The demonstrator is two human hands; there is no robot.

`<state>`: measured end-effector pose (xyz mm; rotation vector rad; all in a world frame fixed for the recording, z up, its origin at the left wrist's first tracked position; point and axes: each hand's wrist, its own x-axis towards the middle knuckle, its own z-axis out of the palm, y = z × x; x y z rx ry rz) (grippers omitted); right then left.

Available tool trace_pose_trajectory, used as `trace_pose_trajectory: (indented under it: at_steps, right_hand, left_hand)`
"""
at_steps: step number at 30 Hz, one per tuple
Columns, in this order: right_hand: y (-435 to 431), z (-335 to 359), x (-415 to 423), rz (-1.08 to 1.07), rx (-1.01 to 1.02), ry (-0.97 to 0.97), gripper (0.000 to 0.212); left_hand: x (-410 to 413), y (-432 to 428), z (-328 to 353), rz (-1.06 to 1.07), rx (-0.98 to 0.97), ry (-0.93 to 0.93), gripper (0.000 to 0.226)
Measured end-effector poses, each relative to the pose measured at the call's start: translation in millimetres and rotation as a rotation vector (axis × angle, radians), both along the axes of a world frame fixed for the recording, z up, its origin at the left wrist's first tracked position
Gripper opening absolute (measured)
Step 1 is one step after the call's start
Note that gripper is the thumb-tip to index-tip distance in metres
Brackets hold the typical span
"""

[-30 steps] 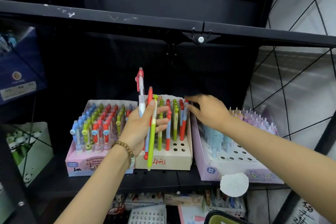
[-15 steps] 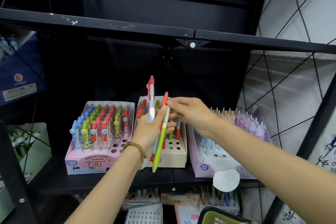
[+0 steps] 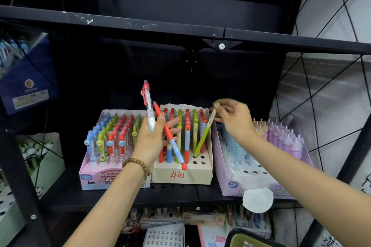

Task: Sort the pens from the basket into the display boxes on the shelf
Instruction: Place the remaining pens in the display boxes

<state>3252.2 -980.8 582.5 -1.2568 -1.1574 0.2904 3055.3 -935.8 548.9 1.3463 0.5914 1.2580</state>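
Pinching the top end of a green pen (image 3: 204,135) between thumb and fingertips, the right hand (image 3: 233,119) holds it slanted, its lower tip at a hole in the front right part of a tan cardboard box (image 3: 181,175) on the black shelf (image 3: 172,192). Red handwriting marks the box front, and rows of red, green and blue pens stand upright in its holes. Closed around two pens, the left hand (image 3: 153,138) rises in front of that box and hides part of it: a white pen with a red clip (image 3: 148,104) points up, and a red and blue pen (image 3: 170,139) slants down across the box. A wooden bead bracelet (image 3: 137,164) circles the left wrist. Touching the tan box's left side is a pink box (image 3: 94,179) crowded with colourful pens; just right sits a lilac box (image 3: 232,184) of pastel pens. A round white tag (image 3: 258,200) hangs over the shelf edge. An olive basket rim (image 3: 251,240) shows at the bottom.
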Motion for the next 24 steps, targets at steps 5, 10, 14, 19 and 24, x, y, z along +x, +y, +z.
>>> trace_pose_trajectory:
  at_steps: [5,10,14,19,24]
  right_hand:
    - [2,-11,-3,0.0,-0.067,-0.102,0.011]
    - [2,-18,-4,-0.269,-0.058,-0.649,0.023]
    - [-3,-14,-5,-0.356,-0.115,-0.937,0.031]
    - [1,3,-10,-0.352,-0.28,-1.376,0.035]
    - [-5,1,-25,-0.197,-0.261,-0.92,0.04]
  left_hand:
    - [0,-1,-2,0.022,0.028,0.03,0.014]
    - [1,-2,-2,0.006,0.021,0.014,0.019]
    - [3,0,-2,0.004,-0.002,-0.033,0.018]
    - [10,-5,3,0.003,-0.055,-0.128,0.015]
    - [8,-11,11,-0.017,-0.141,-0.291,0.017]
